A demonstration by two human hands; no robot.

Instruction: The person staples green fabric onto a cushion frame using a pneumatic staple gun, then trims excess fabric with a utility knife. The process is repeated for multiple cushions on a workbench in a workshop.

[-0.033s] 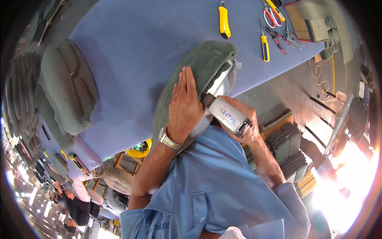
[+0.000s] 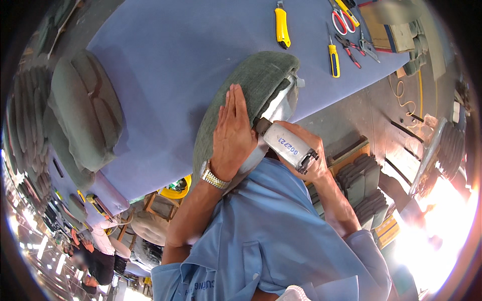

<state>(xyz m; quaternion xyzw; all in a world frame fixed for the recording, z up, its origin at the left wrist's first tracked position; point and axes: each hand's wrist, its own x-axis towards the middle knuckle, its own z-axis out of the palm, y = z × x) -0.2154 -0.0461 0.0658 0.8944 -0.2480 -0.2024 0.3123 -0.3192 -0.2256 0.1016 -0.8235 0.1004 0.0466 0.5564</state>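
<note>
Cushion (image 2: 251, 75): dark grey-green cloth, rounded, shiny silvery side showing | at near edge of bench (image 2: 165, 60) | my left hand (image 2: 233, 130) flat on it, fingers together | my right hand (image 2: 314, 141) grips silver tool (image 2: 282, 140)

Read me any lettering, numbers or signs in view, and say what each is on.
Silver tool in the right hand: a blue number, readable but not copied here.
Blue shirt: dark lettering, also not copied.
Elsewhere: any marks are too small or blurred to read.
</note>
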